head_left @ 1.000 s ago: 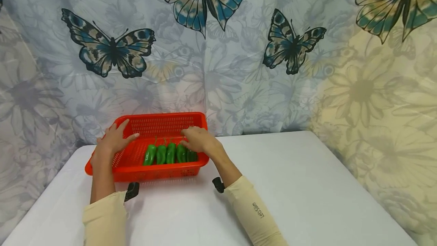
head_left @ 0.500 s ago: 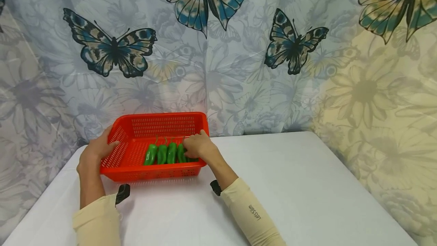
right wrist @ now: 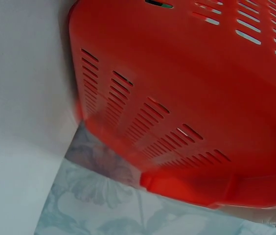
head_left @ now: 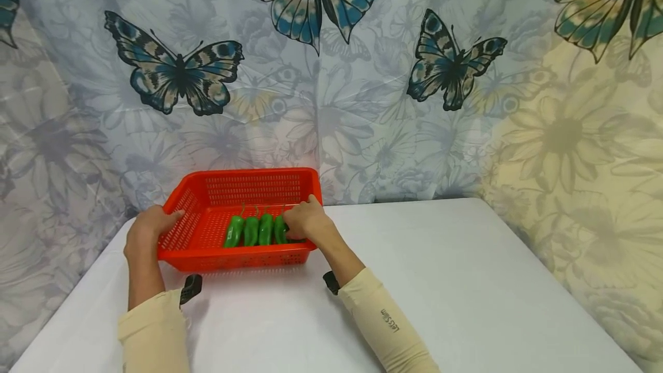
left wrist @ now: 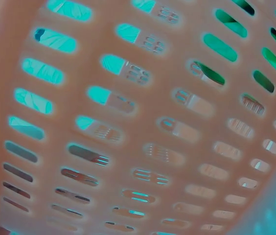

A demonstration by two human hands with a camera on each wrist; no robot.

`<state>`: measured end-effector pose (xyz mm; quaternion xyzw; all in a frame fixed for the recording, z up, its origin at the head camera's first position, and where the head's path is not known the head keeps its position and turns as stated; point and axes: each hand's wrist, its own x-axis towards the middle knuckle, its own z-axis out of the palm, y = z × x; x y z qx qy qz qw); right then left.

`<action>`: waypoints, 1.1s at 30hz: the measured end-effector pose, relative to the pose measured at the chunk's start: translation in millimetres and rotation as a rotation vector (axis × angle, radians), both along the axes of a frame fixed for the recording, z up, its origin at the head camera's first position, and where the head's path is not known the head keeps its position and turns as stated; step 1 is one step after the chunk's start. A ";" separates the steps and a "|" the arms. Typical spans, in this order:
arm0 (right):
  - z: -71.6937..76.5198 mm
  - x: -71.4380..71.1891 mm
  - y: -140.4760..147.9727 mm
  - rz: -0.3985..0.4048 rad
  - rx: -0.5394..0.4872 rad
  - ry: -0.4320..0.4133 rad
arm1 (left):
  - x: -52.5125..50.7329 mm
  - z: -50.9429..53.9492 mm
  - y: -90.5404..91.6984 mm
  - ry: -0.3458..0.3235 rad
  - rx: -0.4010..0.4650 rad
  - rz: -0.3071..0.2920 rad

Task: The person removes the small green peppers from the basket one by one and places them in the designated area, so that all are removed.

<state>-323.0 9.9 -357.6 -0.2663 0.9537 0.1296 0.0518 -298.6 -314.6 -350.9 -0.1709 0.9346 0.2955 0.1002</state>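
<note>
A red perforated plastic basket (head_left: 238, 252) stands on the white table near the back. Several green peppers (head_left: 266, 229) lie side by side in its right half. My left hand (head_left: 147, 232) grips the basket's left end, thumb over the rim. My right hand (head_left: 309, 223) grips the right end, with bent fingers reaching inside and partly covering the rightmost peppers. In the left wrist view the slotted basket wall (left wrist: 148, 117) fills the picture, oddly tinted. The right wrist view shows the outside of the basket wall (right wrist: 177, 112) up close.
The white tabletop (head_left: 440, 281) stretches in front and to the right. Behind it hangs a butterfly-and-flower cloth (head_left: 362, 125), close to the basket's back rim. Black wrist cameras (head_left: 191, 288) sit on both wrists below the sleeves.
My left hand has moved from above the basket's left part down to its left rim. My right hand has lowered and moved slightly right onto the right rim. Both now hold the basket.
</note>
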 end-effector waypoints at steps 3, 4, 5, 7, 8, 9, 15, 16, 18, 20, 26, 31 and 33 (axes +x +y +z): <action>2.6 3.2 1.5 -0.005 0.016 -0.009 | -0.6 -0.1 2.1 0.003 0.004 -0.016; 3.7 4.9 1.7 -0.008 0.020 -0.013 | -0.9 -0.6 2.7 0.005 0.002 -0.020; 5.0 6.8 1.8 -0.008 0.023 -0.021 | -1.2 -0.9 3.2 0.007 0.002 -0.021; 8.0 10.8 1.7 -0.005 0.017 -0.037 | -1.9 -1.1 3.3 0.011 -0.015 -0.023; 9.6 12.7 1.2 -0.006 0.009 -0.048 | -2.3 -1.4 3.0 0.014 -0.021 -0.022; 11.0 14.7 0.5 -0.007 0.002 -0.061 | -2.6 -1.3 2.5 0.015 -0.023 -0.019; 13.8 20.6 -2.1 -0.039 -0.018 -0.121 | -3.5 -1.8 0.1 0.008 0.002 -0.017; 13.3 20.5 -2.4 -0.045 -0.017 -0.125 | -3.4 -2.1 0.0 0.004 0.009 -0.014; 11.8 19.6 -3.0 -0.051 -0.011 -0.123 | -3.3 -2.6 -0.2 -0.001 0.022 -0.005; 10.9 18.8 -3.5 -0.056 -0.003 -0.121 | -3.1 -2.7 -0.3 0.005 0.009 -0.012; 9.3 17.1 -4.7 -0.055 -0.002 -0.118 | -2.6 0.0 -0.1 0.019 -0.002 -0.034; 8.0 16.2 -5.9 -0.034 -0.044 -0.073 | -2.3 0.6 -1.1 0.007 0.019 -0.021; 7.2 15.8 -6.6 -0.028 -0.057 -0.053 | -2.1 0.1 -1.8 0.004 0.026 -0.016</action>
